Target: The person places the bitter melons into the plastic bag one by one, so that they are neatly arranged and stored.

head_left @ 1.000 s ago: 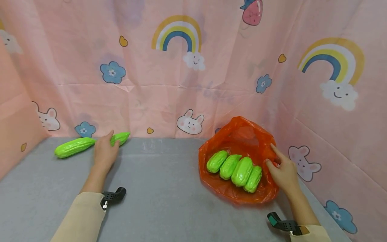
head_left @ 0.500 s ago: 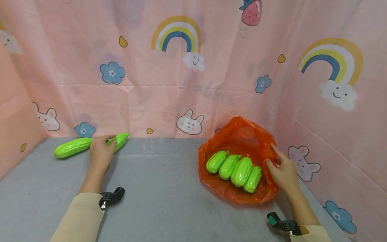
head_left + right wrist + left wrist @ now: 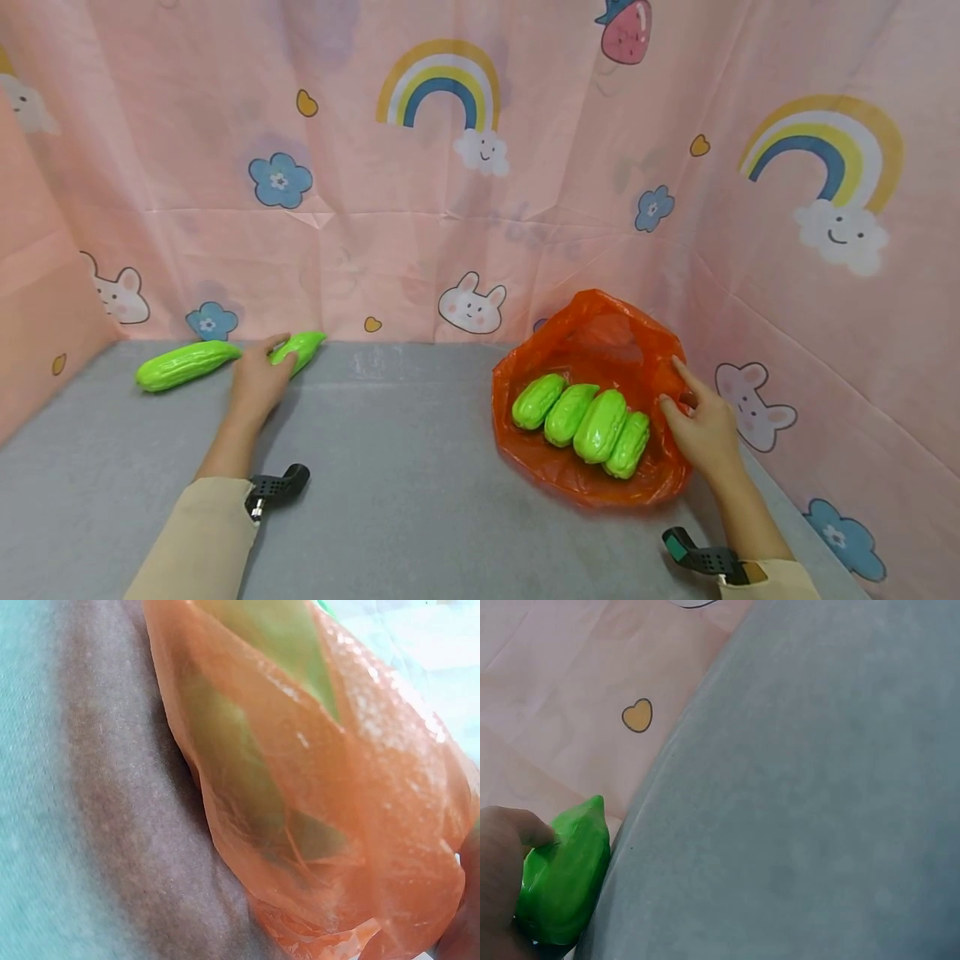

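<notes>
At the back left of the table, my left hand (image 3: 258,377) grips a glossy bright green bitter melon (image 3: 306,348), its pointed tip showing beyond the fingers. The left wrist view has the thumb pressed along this bitter melon's side (image 3: 570,877). Just left of that hand lies another bitter melon (image 3: 183,367). My right hand (image 3: 701,421) holds the right side of a thin orange-red plastic bag (image 3: 592,492) between thumb and fingers. Its mouth is spread wide. Several bitter melons (image 3: 600,425) lie side by side inside, and green shows through the plastic (image 3: 322,847) in the right wrist view.
A grey tabletop (image 3: 405,467) stretches between the hands and in front of them. Pink printed cloth (image 3: 420,250) stands as a wall along the back and both sides. Each wrist carries a black camera mount (image 3: 279,485).
My left hand's fingers have closed round the bitter melon, which has turned so that its tip points more to the back. The right hand and the bag have stayed in place.
</notes>
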The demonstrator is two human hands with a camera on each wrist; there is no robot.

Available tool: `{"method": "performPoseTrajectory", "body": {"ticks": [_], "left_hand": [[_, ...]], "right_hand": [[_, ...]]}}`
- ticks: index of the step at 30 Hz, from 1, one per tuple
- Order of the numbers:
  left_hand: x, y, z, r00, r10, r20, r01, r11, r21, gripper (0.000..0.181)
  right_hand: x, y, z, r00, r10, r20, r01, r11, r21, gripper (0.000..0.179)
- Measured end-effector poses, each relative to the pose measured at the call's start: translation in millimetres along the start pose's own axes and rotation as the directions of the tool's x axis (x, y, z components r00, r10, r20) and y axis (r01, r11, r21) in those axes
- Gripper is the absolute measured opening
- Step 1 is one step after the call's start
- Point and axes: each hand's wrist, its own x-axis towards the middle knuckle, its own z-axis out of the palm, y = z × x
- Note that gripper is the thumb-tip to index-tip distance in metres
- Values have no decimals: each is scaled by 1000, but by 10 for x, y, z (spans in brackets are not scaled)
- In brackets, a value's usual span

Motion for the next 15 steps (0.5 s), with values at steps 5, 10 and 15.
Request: {"method": "performPoseTrajectory", "body": {"ticks": [5, 10, 15], "left_hand": [[6, -33, 21, 997, 66, 35, -68, 995, 67, 54], [-7, -21, 28, 997, 70, 30, -73, 991, 112, 56], [-13, 15, 24, 997, 70, -31, -65, 991, 121, 53]], "right_hand": [[-1, -11, -3, 1000, -5, 9, 5, 1000, -5, 57], [-11, -19, -2, 1000, 3, 9, -3, 1000, -12, 57], [-8, -24, -7, 1000, 6, -3, -6, 1000, -14, 57]]}}
